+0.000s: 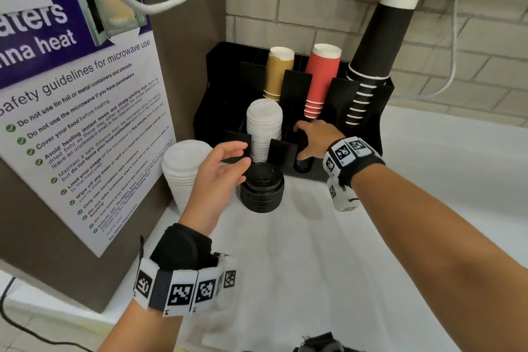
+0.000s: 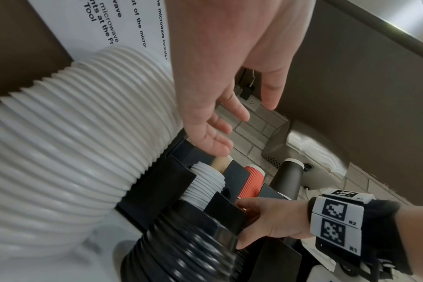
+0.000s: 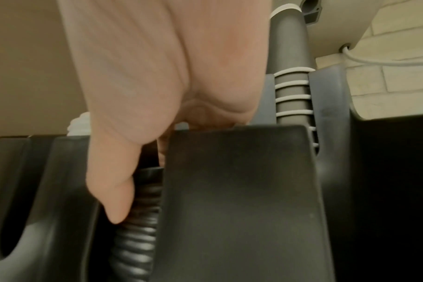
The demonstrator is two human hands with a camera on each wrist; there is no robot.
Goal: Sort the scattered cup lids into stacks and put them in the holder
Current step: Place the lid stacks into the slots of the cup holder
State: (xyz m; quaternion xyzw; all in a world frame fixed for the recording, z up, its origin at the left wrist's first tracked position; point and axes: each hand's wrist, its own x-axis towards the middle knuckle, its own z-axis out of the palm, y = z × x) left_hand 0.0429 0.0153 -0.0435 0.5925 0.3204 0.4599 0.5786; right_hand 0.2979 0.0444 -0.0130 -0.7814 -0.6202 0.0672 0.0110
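Note:
A black holder [image 1: 217, 80] stands at the back of the white counter. One front slot holds a tall stack of white lids [image 1: 264, 128]. My right hand [image 1: 314, 140] reaches into the slot to its right and grips a small stack of black lids [image 1: 303, 164]; in the right wrist view my thumb [image 3: 114, 190] lies along the ribbed black lids [image 3: 135, 229]. On the counter stand a wider black lid stack [image 1: 262, 191] and a white lid stack [image 1: 185, 177]. My left hand [image 1: 225, 163] hovers between them, fingers relaxed and holding nothing, fingertips [image 2: 220, 145] near the black stack's top.
Brown cups [image 1: 278, 74], red cups [image 1: 321, 80] and a tall pile of black cups [image 1: 374, 46] fill the holder's rear slots. A brown panel with a microwave poster [image 1: 80, 111] walls the left side. A white cable [image 1: 448, 77] hangs on the brick wall.

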